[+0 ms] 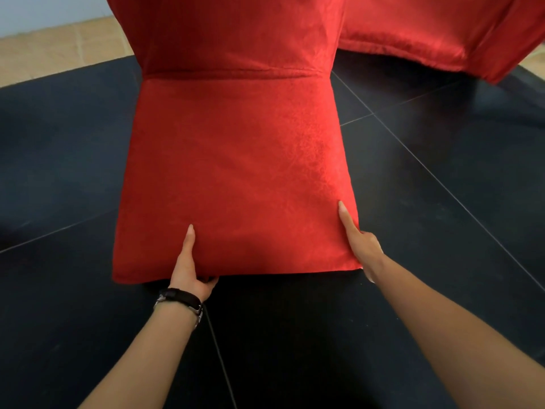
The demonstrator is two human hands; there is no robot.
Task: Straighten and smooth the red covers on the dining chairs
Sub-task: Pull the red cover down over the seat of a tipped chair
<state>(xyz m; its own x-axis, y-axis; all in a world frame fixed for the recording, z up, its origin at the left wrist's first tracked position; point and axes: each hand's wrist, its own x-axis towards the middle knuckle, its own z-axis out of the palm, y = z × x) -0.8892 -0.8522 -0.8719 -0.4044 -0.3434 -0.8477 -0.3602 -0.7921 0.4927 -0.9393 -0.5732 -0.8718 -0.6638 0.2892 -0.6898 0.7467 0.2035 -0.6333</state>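
Dark tiled floor; red cover sits ctr frame, seat panel toward me. I see left hand pinching its front edge, right hand clamped on front-rt corner.

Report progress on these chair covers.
Done: the near seat cover lies flat, nearly wrinkle-free. In hand: the left hand and right hand grip its front edge, thumbs on top. Left: the second red cover, upper right, hangs in folds.
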